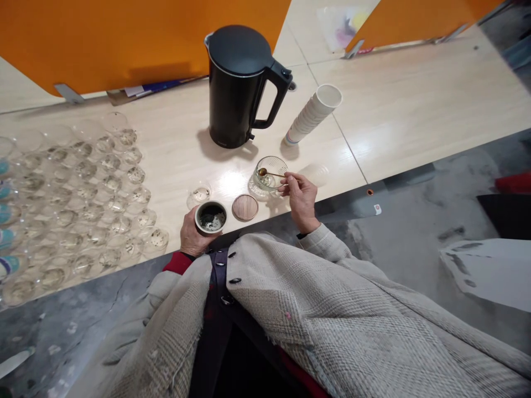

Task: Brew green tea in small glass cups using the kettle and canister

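Holding a small spoon [271, 174], the right hand [299, 196] pinches the handle's near end between thumb and forefinger; the other fingers are curled in behind.

- Spoon: long axis nearly level, running leftward and slightly away from the fingers. Its bowl sits over the mouth of a ribbed glass cup [277, 163]. Cannot tell whether the bowl is loaded or touching the glass.
- Glass cup: on the table [415, 99], just left of and beyond the right fingertips, in front of the kettle [236, 88]. The right hand is much the nearer of the two to it.
- Left hand [191, 235]: wrapped around a small round jar [198, 213] at the table's near edge, fingers closed on its side from the left and below. Jar open, dark loose flakes inside.
- Jar lies to the left of the glass cup and nearer the body. A round wooden lid [245, 207] lies flat between them, just beside the jar.
- A small clear glass [200, 194] stands just behind the jar.
- A tilted stack of white paper cups [312, 113] rests right of the kettle.
- Rows of clear glasses [83, 204] crowd the table's left side, well apart from both hands.
- Orange partition [124, 38] along the far edge.
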Available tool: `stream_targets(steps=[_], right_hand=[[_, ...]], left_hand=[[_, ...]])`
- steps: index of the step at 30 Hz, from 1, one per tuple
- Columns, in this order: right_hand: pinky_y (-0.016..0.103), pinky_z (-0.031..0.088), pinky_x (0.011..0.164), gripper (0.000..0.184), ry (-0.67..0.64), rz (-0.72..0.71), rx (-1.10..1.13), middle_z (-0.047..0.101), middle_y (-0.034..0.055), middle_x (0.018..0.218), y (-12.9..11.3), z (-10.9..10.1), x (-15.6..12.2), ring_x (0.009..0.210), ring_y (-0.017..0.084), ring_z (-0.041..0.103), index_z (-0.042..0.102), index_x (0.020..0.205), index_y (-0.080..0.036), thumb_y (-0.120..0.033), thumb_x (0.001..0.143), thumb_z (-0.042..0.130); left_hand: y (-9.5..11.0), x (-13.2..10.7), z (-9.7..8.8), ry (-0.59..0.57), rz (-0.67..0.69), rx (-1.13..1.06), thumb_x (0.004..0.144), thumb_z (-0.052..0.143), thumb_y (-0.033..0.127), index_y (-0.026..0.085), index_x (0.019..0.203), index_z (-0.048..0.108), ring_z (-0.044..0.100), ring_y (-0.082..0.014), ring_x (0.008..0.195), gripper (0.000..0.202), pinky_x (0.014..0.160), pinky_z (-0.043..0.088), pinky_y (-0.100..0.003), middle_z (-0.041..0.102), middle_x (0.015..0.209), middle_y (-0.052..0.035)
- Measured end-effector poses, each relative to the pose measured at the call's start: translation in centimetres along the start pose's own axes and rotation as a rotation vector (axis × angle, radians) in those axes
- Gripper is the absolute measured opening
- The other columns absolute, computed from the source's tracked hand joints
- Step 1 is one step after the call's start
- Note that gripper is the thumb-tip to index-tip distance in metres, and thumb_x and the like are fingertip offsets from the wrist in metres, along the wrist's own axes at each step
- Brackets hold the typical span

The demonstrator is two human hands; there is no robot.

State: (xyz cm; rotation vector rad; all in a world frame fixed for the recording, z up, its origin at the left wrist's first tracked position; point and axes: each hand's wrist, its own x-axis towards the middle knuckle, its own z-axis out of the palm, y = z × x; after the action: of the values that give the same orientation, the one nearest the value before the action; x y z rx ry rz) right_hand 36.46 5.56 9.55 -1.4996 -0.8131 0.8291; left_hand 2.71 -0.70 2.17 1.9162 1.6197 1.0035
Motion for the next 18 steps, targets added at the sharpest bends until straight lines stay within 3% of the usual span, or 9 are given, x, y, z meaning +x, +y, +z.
stream_targets(steps=[3,7,11,16,18], right_hand=[[0.023,0.048,0.052,0.040,-0.013,-0.033,-0.085,0.066,-0.0050,0.069,0.1,-0.2,-0.2,0.053,0.008,0.059,0.077,0.100,-0.018,-0.056,0.086,0.075],[0.026,0.050,0.055,0.044,-0.037,-0.041,-0.131,0.064,-0.0053,0.070,0.2,-0.5,-0.5,0.056,0.010,0.058,0.075,0.103,-0.019,-0.058,0.086,0.074],[0.027,0.051,0.056,0.055,-0.049,-0.014,-0.194,0.066,-0.0056,0.072,0.2,-1.7,-1.3,0.055,0.012,0.060,0.068,0.118,-0.019,-0.062,0.084,0.077],[0.029,0.052,0.059,0.047,-0.039,-0.118,-0.416,0.065,-0.0065,0.070,-0.3,-4.2,-5.2,0.054,0.014,0.061,0.063,0.116,-0.022,-0.061,0.092,0.072],[0.030,0.055,0.062,0.042,-0.147,-0.182,-0.522,0.067,-0.0042,0.071,-0.2,-4.2,-6.9,0.057,0.015,0.063,0.064,0.114,-0.022,-0.060,0.097,0.067]], left_hand=[[-0.3,-0.1,0.2,0.018,0.032,0.006,0.067,0.095,0.061,0.019,0.146,0.054,0.073,-0.0358,0.125,0.098,0.107,0.061,-0.047,0.072,0.136,-0.0160],[-0.4,-0.1,0.3,0.033,0.058,0.014,0.069,0.094,0.061,0.018,0.147,0.054,0.073,-0.0356,0.124,0.098,0.106,0.062,-0.047,0.072,0.136,-0.0163],[-0.3,-0.1,0.3,0.029,0.063,0.018,0.068,0.095,0.061,0.019,0.148,0.053,0.073,-0.0357,0.124,0.099,0.106,0.062,-0.047,0.072,0.136,-0.0162],[-0.4,-0.2,0.4,0.041,0.082,0.021,0.069,0.095,0.061,0.019,0.148,0.053,0.073,-0.0353,0.123,0.099,0.105,0.062,-0.047,0.073,0.135,-0.0162],[-0.4,-0.3,0.5,0.042,0.079,0.020,0.068,0.096,0.060,0.019,0.148,0.053,0.073,-0.0352,0.124,0.099,0.106,0.062,-0.047,0.073,0.135,-0.0160]])
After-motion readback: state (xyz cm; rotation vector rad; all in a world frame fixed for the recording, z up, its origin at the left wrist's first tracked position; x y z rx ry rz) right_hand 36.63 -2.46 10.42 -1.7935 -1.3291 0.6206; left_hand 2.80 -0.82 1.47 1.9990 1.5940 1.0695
